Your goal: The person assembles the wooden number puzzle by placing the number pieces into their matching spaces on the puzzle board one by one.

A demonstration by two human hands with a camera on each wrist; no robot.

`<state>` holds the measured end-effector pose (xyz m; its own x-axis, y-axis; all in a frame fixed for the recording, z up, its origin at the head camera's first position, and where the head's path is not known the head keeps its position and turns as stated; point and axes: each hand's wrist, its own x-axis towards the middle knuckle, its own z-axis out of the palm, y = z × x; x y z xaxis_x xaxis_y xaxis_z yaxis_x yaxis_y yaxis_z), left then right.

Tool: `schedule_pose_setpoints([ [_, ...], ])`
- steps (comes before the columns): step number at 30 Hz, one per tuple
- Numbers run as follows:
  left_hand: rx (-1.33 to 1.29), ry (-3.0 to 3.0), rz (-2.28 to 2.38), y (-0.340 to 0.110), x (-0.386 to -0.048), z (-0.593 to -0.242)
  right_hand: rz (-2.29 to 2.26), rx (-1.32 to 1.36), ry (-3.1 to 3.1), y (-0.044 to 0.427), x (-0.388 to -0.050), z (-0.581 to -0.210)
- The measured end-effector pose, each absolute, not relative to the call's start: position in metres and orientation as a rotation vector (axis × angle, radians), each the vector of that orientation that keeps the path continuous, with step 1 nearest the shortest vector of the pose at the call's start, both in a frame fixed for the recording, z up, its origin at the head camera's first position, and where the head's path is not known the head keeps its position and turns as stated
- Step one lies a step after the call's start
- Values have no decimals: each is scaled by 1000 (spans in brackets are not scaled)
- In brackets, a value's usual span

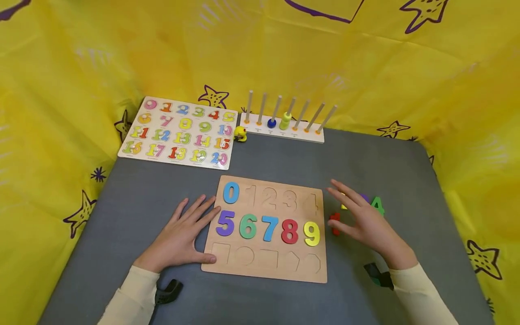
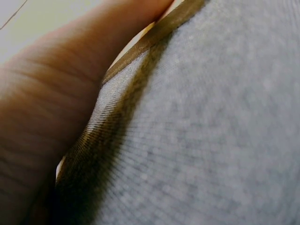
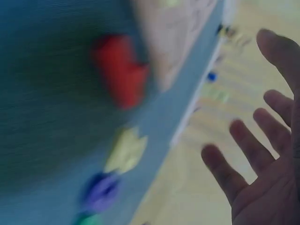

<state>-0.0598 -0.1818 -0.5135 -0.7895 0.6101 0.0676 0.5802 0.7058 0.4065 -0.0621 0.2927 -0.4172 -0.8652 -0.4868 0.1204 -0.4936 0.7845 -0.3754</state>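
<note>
A wooden number puzzle board [image 1: 264, 248] lies in front of me, with 0 and 5 to 9 seated in their slots; the slots for 1 to 4 and the row of shapes below hold no pieces. My left hand [image 1: 178, 239] rests at the board's left edge, fingers spread, thumb on its lower corner. Right of the board my right hand [image 1: 365, 221] hovers with fingers extended, holding nothing. Under and beside it are a red piece [image 3: 119, 72], a yellow piece [image 3: 125, 150], a purple piece [image 3: 101, 192] and a green 4 [image 1: 378, 205]. The hand partly hides these in the head view.
A second number board [image 1: 174, 160], filled with colored numbers to 20, lies at the back left. Beside it sits a small yellow toy [image 1: 240, 134]. A white rack with pegs [image 1: 304, 135] stands at the back, carrying blue and lime rings. Yellow cloth [image 1: 162, 45] surrounds the grey table [image 1: 280, 158].
</note>
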Motion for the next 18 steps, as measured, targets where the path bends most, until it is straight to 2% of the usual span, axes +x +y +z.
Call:
schedule_pose_setpoints([
  [7,971,2820,656,-181,-60,-513,542,660,-2994,318,-25,-453],
  [18,977,2815,642,-181,-60,-512,416,642,-3040,313,-18,-473],
])
